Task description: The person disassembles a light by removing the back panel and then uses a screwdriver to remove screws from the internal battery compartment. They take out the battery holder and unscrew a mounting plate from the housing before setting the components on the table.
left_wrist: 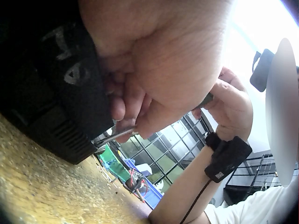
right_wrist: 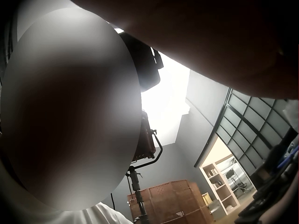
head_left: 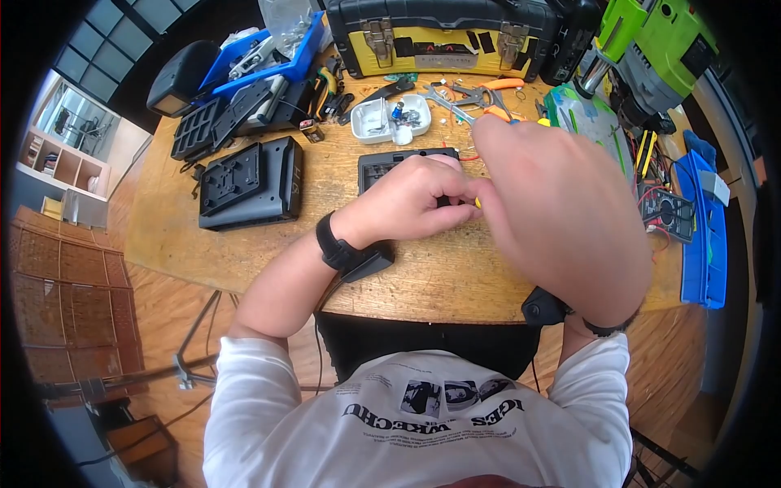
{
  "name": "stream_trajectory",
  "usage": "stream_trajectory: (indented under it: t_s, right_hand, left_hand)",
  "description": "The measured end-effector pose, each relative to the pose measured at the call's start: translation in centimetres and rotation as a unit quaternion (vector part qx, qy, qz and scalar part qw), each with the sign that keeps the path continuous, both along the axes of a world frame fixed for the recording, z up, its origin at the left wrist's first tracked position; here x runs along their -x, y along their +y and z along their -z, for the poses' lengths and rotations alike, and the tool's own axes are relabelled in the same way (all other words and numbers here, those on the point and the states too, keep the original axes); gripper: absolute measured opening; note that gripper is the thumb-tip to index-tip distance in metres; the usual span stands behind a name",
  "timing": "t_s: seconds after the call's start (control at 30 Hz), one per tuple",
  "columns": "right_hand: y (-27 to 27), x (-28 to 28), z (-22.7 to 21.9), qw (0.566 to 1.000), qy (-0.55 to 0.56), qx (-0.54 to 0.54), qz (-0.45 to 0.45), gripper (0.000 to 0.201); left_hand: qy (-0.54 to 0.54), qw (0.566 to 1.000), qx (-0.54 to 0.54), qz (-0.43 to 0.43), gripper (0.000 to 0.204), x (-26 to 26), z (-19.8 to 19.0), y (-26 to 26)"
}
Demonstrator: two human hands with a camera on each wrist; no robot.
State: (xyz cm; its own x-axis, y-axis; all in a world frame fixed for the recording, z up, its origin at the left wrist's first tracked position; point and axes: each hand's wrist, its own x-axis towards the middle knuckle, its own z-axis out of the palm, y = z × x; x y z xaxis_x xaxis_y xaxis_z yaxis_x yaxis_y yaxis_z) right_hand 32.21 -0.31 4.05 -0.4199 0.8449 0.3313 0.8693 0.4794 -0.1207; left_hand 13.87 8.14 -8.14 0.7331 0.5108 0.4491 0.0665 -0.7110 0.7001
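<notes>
A black plastic device (head_left: 373, 168) lies on the bench under my left hand (head_left: 419, 198). In the left wrist view, the thumb and fingers of my left hand (left_wrist: 159, 60) pinch a thin metal shaft (left_wrist: 112, 136) whose tip meets the edge of the black device (left_wrist: 56, 102). My right hand (left_wrist: 231, 109) is raised above, its fingers curled round the dark end of a tool, mostly hidden. In the head view my right hand (head_left: 553, 191) hides its own fingers; a bit of yellow (head_left: 478, 202) shows between the hands.
Left on the bench sits another black housing (head_left: 250, 183). Behind are a white tray (head_left: 373, 119) of small parts, orange-handled pliers (head_left: 503, 84) and a yellow-black toolbox (head_left: 443, 50). Rightward are a multimeter (head_left: 669, 213), a blue bin (head_left: 704, 236) and a green drill stand (head_left: 622, 32).
</notes>
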Motion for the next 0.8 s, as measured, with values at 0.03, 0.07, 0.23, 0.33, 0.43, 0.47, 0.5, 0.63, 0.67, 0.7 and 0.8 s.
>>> stream_trajectory:
  t_s: [0.03,0.07,0.23,0.33,0.43,0.47,0.5,0.63,0.67,0.7,0.8]
  right_hand:
    - [0.1,0.0,0.1,1.000,-0.005,-0.007,-0.007,0.021]
    - [0.2,-0.1,0.1,1.000,-0.010,-0.015,-0.013,0.020]
    - [0.4,0.4,1.0,0.999,0.011,0.005,-0.042,0.018]
    - [0.8,1.0,1.5,0.998,0.004,0.013,-0.061,0.016]
    - [1.2,1.3,1.5,0.997,-0.008,0.003,-0.073,0.015]
    - [1.3,1.4,1.5,0.998,-0.015,0.007,-0.066,0.014]
    - [1.6,1.4,1.6,0.998,-0.015,0.008,-0.066,0.014]
    - [2.4,1.3,2.0,0.998,-0.014,-0.027,-0.046,0.011]
    - [2.5,1.3,2.1,0.999,-0.012,-0.028,-0.044,0.011]
    - [2.5,1.3,2.1,0.999,-0.012,-0.028,-0.044,0.011]
    - [2.6,1.2,2.3,0.998,-0.005,-0.044,-0.052,0.011]
  left_hand:
    - [0.000,1.000,0.000,0.000,0.011,0.0,0.0,0.0]
    - [0.003,1.000,0.001,-0.001,0.011,0.0,0.0,0.0]
    - [-0.002,1.000,-0.022,-0.008,0.011,0.0,0.3,0.1]
    - [-0.021,0.998,-0.057,-0.012,0.009,-0.1,0.3,0.1]
    - [-0.013,0.999,-0.043,-0.010,0.010,0.0,0.7,0.1]
    - [-0.022,0.999,-0.042,-0.011,0.011,-0.1,0.6,0.0]
    - [-0.030,0.999,-0.041,-0.012,0.012,-0.2,0.5,-0.1]
    - [-0.019,0.999,-0.031,-0.003,0.015,0.0,0.4,0.0]
    - [-0.027,0.999,-0.027,-0.004,0.014,-0.2,0.3,-0.1]
    - [-0.035,0.999,-0.024,-0.005,0.014,-0.2,0.2,-0.1]
    - [-0.027,1.000,-0.011,-0.008,0.014,-0.2,0.1,-0.2]
